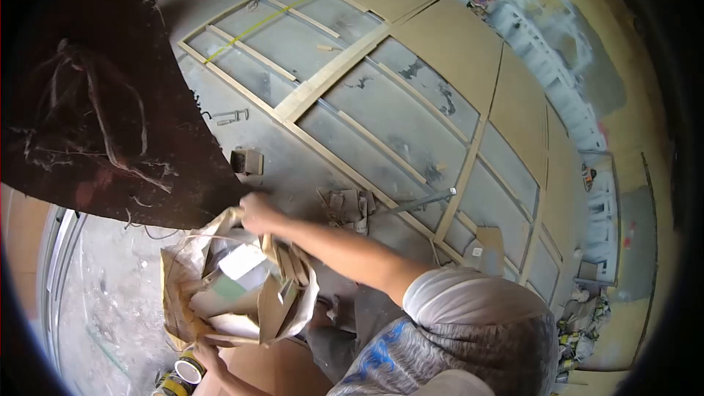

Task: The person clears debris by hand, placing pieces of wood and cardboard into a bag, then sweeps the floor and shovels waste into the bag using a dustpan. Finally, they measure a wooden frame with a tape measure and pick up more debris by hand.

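A large, crumpled brown paper bag [176, 301] gapes in front of me, its mouth facing up. Inside it are cardboard scraps [275, 308], a white sheet [242, 259] and a greenish piece [226, 287]. My right hand [258, 214] is closed on the bag's far rim, beside the edge of a dark brown sheet [176, 169]. At the near side, my left hand [209, 359] grips the rim, its fingers partly hidden. Yellow-and-black cans or rolls [174, 384] stand just beside that hand.
A wooden frame [326, 77], partly covered with brown panels [455, 44], lies on the floor with a yellow tape [253, 27] across it. Nearby are a clamp [233, 116], a small box [248, 161], scraps [348, 209] and a metal bar [422, 202].
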`<state>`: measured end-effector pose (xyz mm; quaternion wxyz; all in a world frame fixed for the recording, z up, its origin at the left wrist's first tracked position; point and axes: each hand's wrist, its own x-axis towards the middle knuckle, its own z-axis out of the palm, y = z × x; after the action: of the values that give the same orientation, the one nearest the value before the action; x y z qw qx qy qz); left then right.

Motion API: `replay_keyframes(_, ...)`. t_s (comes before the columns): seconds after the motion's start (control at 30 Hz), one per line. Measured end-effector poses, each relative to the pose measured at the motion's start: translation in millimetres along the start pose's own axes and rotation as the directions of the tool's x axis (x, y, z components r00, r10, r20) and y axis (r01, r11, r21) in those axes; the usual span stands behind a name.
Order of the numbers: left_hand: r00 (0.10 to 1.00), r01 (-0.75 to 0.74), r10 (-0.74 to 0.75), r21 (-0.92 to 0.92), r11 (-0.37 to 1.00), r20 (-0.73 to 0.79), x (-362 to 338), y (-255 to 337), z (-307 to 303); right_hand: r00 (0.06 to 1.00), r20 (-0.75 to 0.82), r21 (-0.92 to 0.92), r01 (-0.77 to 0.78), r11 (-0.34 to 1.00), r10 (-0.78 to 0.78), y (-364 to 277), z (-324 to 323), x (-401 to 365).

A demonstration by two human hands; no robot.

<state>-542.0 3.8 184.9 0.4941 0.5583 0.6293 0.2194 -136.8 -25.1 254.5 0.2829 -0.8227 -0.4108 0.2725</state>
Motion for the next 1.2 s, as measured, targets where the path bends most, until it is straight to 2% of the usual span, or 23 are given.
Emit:
replay_keyframes(0.03,0.982,-0.186,0.187,0.057,0.981,-0.01,25.8,-52.1,9.4,0.998,0.063,-0.077,-0.024,0.997,0.028,5.7,-6.4,21.2)
replay_keyframes(0.07,0.978,-0.209,0.2,0.202,0.957,0.062,20.0,-40.4,25.9,0.996,-0.043,-0.11,0.071,0.991,-0.076,34.0,10.6,51.4)
replay_keyframes(0.1,0.968,-0.246,0.213,0.338,0.908,0.134,12.2,-23.9,42.9,0.984,0.173,-0.259,0.001,0.966,0.045,40.1,-3.8,63.7)
replay_keyframes(0.13,0.986,-0.159,0.128,0.365,0.917,0.108,41.6,-107.9,53.9,0.965,0.246,-0.322,-0.005,0.947,0.089,28.8,-25.1,54.5)
replay_keyframes(0.17,0.98,-0.189,0.12,0.543,0.818,0.16,35.0,-97.9,74.0,0.92,0.327,-0.435,-0.056,0.899,0.216,27.4,-30.5,45.7)
replay_keyframes(0.23,0.999,0.05,-0.048,0.123,0.991,-0.019,30.4,-98.7,103.1,0.953,0.222,-0.449,-0.085,0.889,0.204,48.6,-10.5,41.0)
replay_keyframes(0.3,0.993,0.12,-0.121,0.208,0.971,-0.006,2.8,-42.2,108.9,0.973,-0.062,-0.403,-0.23,0.886,0.224,55.7,-6.6,32.3)
replay_keyframes(0.33,0.982,0.179,-0.186,0.297,0.938,-0.004,-6.6,-22.3,101.2,0.973,-0.056,-0.395,-0.228,0.89,0.224,50.0,-14.6,19.4)
replay_keyframes(0.43,0.937,0.345,-0.346,0.303,0.888,-0.053,13.3,-58.9,90.2,0.935,-0.172,0.053,-0.306,0.951,0.311,68.4,-34.4,-16.0)
replay_keyframes(0.5,0.962,0.273,-0.268,0.277,0.921,-0.056,28.0,-83.8,81.3,0.935,-0.168,0.192,-0.28,0.941,0.313,103.1,-25.3,-51.8)
replay_keyframes(0.57,0.929,0.318,-0.359,0.305,0.898,0.087,16.7,-44.4,75.6,0.967,-0.044,0.128,-0.242,0.962,0.249,145.1,-16.6,-112.4)
replay_keyframes(0.63,0.942,0.258,-0.319,0.374,0.891,0.109,12.8,-23.2,73.9,0.977,0.099,-0.032,-0.188,0.982,0.19,196.2,-16.7,-185.5)
replay_keyframes(0.7,0.93,0.31,-0.36,0.355,0.882,0.081,10.1,-17.1,72.6,0.924,0.254,-0.234,-0.229,0.945,0.287,243.4,-33.0,-253.5)
replay_keyframes(0.73,0.926,0.315,-0.366,0.347,0.884,0.09,7.0,-13.3,69.6,0.901,0.179,-0.267,-0.342,0.901,0.395,267.9,-39.8,-287.0)
replay_keyframes(0.77,0.924,0.319,-0.37,0.334,0.887,0.1,2.1,-9.3,68.1,0.845,0.164,-0.214,-0.473,0.855,0.509,291.7,-50.3,-314.5)
replay_keyframes(0.8,0.928,0.326,-0.364,0.301,0.896,0.076,-6.4,-3.9,68.0,0.563,0.279,-0.033,-0.804,0.594,0.777,290.7,-74.1,-327.1)
replay_keyframes(0.83,0.927,0.338,-0.371,0.292,0.895,0.064,-12.9,-4.6,67.4,0.496,0.207,0.249,-0.86,0.445,0.843,295.8,-86.3,-343.4)
replay_keyframes(0.9,0.925,0.341,-0.378,0.335,0.878,0.051,-32.2,-8.8,67.4,0.477,0.111,0.317,-0.849,0.423,0.872,311.6,-109.5,-344.2)
replay_keyframes(0.97,0.912,0.379,-0.41,0.363,0.851,0.008,-59.6,-9.2,75.1,0.434,-0.138,0.614,-0.668,0.42,0.891,352.3,-122.7,-333.7)
replay_keyframes(1.0,0.897,0.407,-0.441,0.395,0.824,-0.005,-77.3,-8.8,80.2,0.476,-0.232,0.647,-0.576,0.499,0.849,371.6,-123.6,-323.3)
replay_keyframes(1.13,0.793,0.549,-0.603,0.331,0.768,0.084,-159.0,-21.2,122.3,0.776,-0.388,0.425,-0.328,0.843,0.497,412.9,-153.7,-262.3)
replay_keyframes(1.17,0.712,0.628,-0.681,0.278,0.727,0.171,-169.8,-53.6,133.7,0.754,-0.558,0.263,-0.235,0.936,0.346,376.0,-167.4,-251.7)
replay_keyframes(1.2,0.623,0.699,-0.736,0.235,0.676,0.265,-176.4,-76.6,143.3,0.817,-0.447,0.351,-0.214,0.911,0.364,377.9,-168.4,-242.5)
